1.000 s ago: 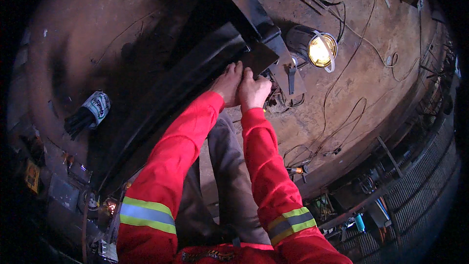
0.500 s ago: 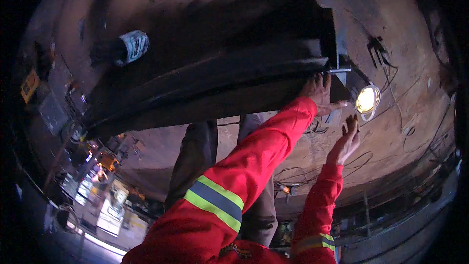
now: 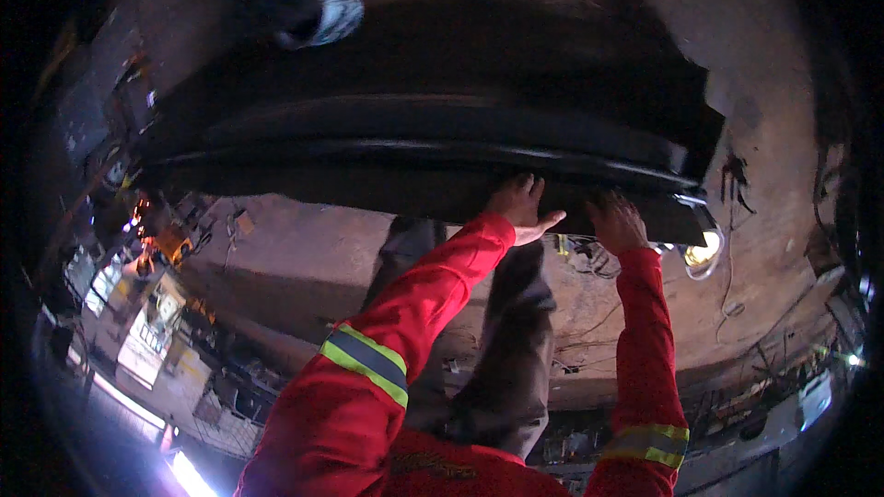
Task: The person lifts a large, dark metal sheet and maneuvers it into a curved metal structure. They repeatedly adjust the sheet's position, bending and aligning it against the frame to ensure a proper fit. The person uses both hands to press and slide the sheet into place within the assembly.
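Note:
A long dark metal beam (image 3: 368, 175) with a raised lip stretches across in front of me. My left hand (image 3: 523, 207) rests on its near flange, fingers forward and thumb stretched to the right. To the right of it, my right hand (image 3: 619, 224) also lies on the flange with its fingers extended over the metal. Neither hand is wrapped round anything. At the beam's right end sits a small bright metal piece (image 3: 686, 200), too blurred to name. Just below that end glows a round work lamp (image 3: 704, 253), partly hidden by the beam.
A dark cylinder with a whitish-blue wrap (image 3: 339, 15) is beyond the beam. Cables (image 3: 589, 258) lie on the brown floor below my right hand. Orange equipment (image 3: 172, 244) and shop clutter fill the left side. My legs (image 3: 516, 331) are close to the beam.
My left hand has slid left along the beam, away from its right end. My right hand has come from beside the lamp onto the flange. The view has shifted too.

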